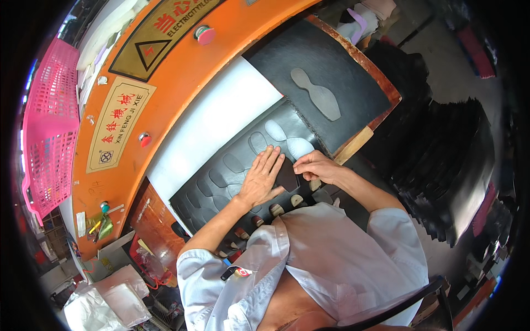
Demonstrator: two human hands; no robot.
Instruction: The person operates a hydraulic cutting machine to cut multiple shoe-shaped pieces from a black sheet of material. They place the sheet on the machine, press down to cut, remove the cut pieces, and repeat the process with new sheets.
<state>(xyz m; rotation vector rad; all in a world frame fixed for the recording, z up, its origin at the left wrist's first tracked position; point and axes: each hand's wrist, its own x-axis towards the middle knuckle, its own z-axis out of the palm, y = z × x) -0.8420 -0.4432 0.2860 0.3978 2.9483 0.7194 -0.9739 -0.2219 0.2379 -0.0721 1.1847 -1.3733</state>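
Note:
A black sheet [223, 179] lies in front of me with several sole-shaped outlines cut in it. Two pale sole-shaped areas [300, 146] show near its right end. My left hand [259, 177] rests flat on the sheet, fingers stretched out and together. Beside it lies a dark flat piece [287, 175], partly under the left fingers. At the upper right edge of this piece, my right hand [316, 167] is closed in a pinch. Its fingertips partly hide what they grip. A loose grey shoe sole [317, 94] lies on a dark board beyond the sheet.
An orange machine [182, 60] with red buttons curves across the far left, above a white board [221, 113]. A pink basket [52, 121] hangs at its left. Dark sheets [441, 160] are piled at the right. Several small sole-like pieces [276, 209] line the near edge.

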